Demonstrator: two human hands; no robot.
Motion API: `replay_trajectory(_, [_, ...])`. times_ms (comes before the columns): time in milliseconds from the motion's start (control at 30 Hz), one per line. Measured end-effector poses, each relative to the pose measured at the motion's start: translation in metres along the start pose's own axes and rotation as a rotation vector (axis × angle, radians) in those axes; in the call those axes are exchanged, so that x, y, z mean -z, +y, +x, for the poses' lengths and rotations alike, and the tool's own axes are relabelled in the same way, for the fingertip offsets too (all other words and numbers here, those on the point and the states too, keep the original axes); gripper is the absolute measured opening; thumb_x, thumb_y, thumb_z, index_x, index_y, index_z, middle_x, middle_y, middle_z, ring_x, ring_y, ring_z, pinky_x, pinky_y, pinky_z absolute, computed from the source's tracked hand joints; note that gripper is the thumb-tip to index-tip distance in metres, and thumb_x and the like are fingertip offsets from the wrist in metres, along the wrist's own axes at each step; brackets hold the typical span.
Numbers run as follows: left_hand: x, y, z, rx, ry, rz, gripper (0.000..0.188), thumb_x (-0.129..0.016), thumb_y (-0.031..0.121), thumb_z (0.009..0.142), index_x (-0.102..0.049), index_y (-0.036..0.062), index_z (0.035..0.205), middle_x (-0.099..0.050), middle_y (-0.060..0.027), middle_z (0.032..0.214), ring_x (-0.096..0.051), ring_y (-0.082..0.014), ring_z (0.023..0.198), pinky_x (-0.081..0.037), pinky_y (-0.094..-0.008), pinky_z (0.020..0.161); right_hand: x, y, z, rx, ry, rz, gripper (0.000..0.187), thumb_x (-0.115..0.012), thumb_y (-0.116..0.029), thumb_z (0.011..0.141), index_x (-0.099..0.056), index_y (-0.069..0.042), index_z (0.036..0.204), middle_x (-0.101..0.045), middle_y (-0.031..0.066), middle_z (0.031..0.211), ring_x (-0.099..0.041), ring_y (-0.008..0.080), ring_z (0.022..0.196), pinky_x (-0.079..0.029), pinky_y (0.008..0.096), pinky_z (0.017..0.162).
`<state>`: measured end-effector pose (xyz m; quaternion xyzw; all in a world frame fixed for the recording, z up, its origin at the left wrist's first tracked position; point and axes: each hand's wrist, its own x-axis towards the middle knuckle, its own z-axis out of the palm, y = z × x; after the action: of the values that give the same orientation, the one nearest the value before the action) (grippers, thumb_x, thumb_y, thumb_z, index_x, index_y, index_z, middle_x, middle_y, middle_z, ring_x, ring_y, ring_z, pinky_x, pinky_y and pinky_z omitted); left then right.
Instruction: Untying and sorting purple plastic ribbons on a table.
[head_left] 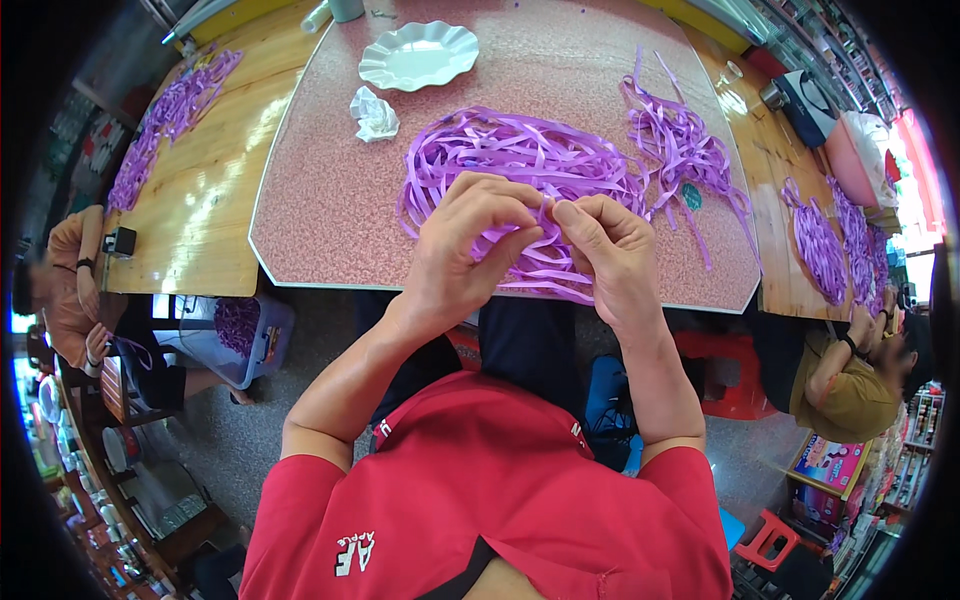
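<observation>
A large looped heap of purple ribbon (520, 150) lies on the pink speckled table in front of me. Over its near part my left hand (470, 240) is closed, its fingers and thumb curled toward a purple ribbon. Against its fingertips is my right hand (612, 245), thumb and bent forefinger pinching at the same spot. The short piece between the fingertips is mostly hidden by them. A looser tangle of purple ribbon (685, 140) lies to the right, beside a small green round piece (691, 196).
Behind the heap are a white scalloped plate (420, 55) and crumpled white paper (374, 115). Wooden tables on both sides bear more purple ribbon (180, 110). One person sits at the left, another at the right. A plastic bin (262, 345) and red stool (735, 375) stand below.
</observation>
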<state>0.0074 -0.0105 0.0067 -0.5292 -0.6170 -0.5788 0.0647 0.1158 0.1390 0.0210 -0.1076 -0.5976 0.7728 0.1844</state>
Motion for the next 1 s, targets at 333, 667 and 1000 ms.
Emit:
replay_trajectory(333, [0.003, 0.006, 0.003, -0.106, -0.138, 0.109, 0.026, -0.075, -0.001, 0.078, -0.056, 0.0048, 0.095, -0.058, -0.0128, 0.107, -0.059, -0.0313, 0.099, -0.048, -0.0379, 0.087, 0.000, -0.005, -0.001, -0.126, -0.038, -0.007, 0.014, -0.070, -0.015, 0.092, -0.071, -0.001, 0.093, -0.059, -0.0043, 0.069, -0.039, 0.0004, 0.052, -0.025, 0.0182, 0.046])
replay_trajectory(667, [-0.008, 0.002, -0.006, 0.695, 0.070, -1.005, 0.017, -0.060, 0.021, 0.100, -0.058, 0.0043, 0.102, -0.062, -0.0029, 0.098, -0.058, -0.0097, 0.092, -0.048, -0.0274, 0.085, -0.008, 0.001, 0.003, 0.804, -0.068, -0.711, 0.010, -0.069, -0.001, 0.089, -0.068, -0.001, 0.099, -0.061, 0.0050, 0.085, -0.056, 0.0118, 0.068, -0.044, 0.0242, 0.054])
replay_trajectory(1000, [-0.009, 0.005, -0.014, 0.580, 0.110, -0.908, 0.016, -0.060, 0.012, 0.098, -0.061, 0.0007, 0.110, -0.060, -0.0081, 0.112, -0.059, -0.0136, 0.103, -0.048, -0.0297, 0.091, -0.003, -0.003, 0.005, 0.990, -0.056, -0.975, 0.020, -0.076, 0.005, 0.076, -0.070, 0.000, 0.095, -0.063, 0.0100, 0.085, -0.063, 0.0200, 0.067, -0.049, 0.0301, 0.053])
